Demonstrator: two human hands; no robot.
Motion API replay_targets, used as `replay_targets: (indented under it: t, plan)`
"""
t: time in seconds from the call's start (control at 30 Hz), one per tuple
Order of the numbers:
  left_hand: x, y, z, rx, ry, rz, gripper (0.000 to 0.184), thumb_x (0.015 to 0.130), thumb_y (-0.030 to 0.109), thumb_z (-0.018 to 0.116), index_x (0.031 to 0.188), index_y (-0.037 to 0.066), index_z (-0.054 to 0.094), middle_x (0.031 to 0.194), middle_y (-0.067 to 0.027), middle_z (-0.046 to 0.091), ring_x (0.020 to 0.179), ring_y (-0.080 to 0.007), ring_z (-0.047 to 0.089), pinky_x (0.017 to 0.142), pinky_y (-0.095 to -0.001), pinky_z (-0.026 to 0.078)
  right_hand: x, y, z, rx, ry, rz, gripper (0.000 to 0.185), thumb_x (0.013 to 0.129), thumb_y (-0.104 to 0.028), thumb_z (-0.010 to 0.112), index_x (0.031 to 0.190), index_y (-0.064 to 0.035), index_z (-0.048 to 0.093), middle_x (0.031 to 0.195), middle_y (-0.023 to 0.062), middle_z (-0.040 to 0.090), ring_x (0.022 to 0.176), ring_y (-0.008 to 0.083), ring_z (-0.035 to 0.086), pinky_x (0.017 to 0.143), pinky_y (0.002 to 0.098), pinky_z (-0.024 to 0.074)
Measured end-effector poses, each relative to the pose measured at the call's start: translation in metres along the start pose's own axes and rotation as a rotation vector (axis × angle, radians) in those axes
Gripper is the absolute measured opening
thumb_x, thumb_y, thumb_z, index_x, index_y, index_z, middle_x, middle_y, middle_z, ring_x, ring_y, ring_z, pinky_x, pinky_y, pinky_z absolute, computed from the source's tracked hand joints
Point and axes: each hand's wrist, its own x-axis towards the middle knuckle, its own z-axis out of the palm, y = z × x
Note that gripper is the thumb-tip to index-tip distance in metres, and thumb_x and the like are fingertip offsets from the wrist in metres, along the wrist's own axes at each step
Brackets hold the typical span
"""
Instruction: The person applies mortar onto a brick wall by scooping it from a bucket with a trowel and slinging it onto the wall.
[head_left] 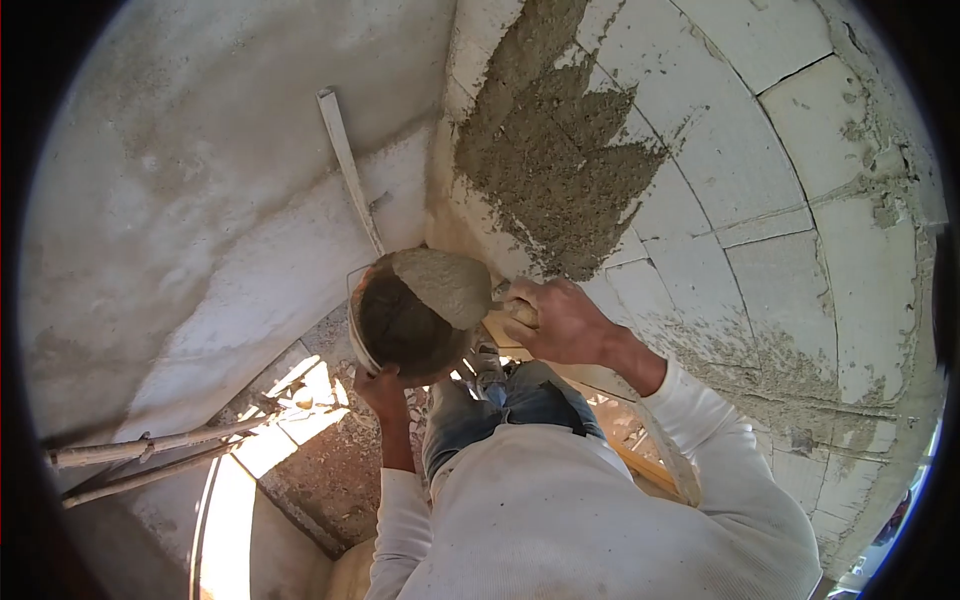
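My left hand [383, 392] grips the near left rim of a round bucket [362, 340], its fingers closed round the edge. Dark wet mortar [400, 325] shows inside the bucket. In my right hand [565, 320] is the handle of a trowel [498, 298]. Grey mortar [440, 285] covers the trowel's blade, which lies over the bucket's upper right part. A rough patch of wet mortar [565, 165] clings to the block wall [740, 150] just beyond my right hand.
A smooth plastered wall [220, 150] rises on the left, with a long straight batten [348, 165] leaning on it. Wooden poles [165, 445] jut in at the lower left. Rubble-strewn floor [340, 465] lies below. A yellowish board [645, 468] is by my right side.
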Motion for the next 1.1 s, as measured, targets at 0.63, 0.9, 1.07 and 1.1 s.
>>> replay_targets:
  t: [0.63,0.9,1.07,1.1]
  plan:
    - [0.022,-0.046,-0.103,0.553,0.059,0.216,0.048,0.073,0.002,0.063,0.119,-0.008,0.075,0.102,-0.0227,0.082,0.089,-0.0331,0.077,0.085,-0.0436,0.06,-0.021,0.046,-0.182,-0.168,0.061,0.339,0.021,0.095,-0.019,0.069,0.092,0.0012,0.068,0.074,0.0074,0.066,0.068,0.0198,0.066,0.065,0.0384,0.0558]
    - [0.019,-0.014,0.018,0.468,-0.154,0.221,0.033,0.082,0.001,0.066,0.112,-0.007,0.076,0.076,-0.0097,0.071,0.066,-0.019,0.068,0.061,-0.0391,0.055,-0.01,0.0,-0.01,-0.236,0.116,-0.176,0.037,0.091,-0.008,0.075,0.125,0.0013,0.064,0.102,0.0239,0.073,0.094,0.0416,0.075,0.078,0.0488,0.0596]
    - [0.023,0.011,0.071,0.42,-0.149,0.227,0.029,0.081,0.0,0.066,0.108,-0.005,0.076,0.076,-0.0069,0.069,0.066,-0.0164,0.066,0.061,-0.0372,0.055,-0.019,-0.023,-0.043,-0.014,0.633,-0.666,0.037,0.094,-0.005,0.077,0.127,0.0028,0.063,0.105,0.0243,0.073,0.078,0.0382,0.075,0.062,0.0436,0.0593]
    - [0.026,0.017,0.077,0.418,-0.152,0.222,0.032,0.081,0.0,0.067,0.112,-0.005,0.076,0.077,-0.0083,0.07,0.066,-0.0169,0.068,0.062,-0.0372,0.056,-0.01,0.017,-0.02,-0.093,0.646,-0.623,0.038,0.095,-0.006,0.076,0.129,0.0039,0.063,0.107,0.0248,0.073,0.08,0.0391,0.076,0.064,0.0445,0.0605]
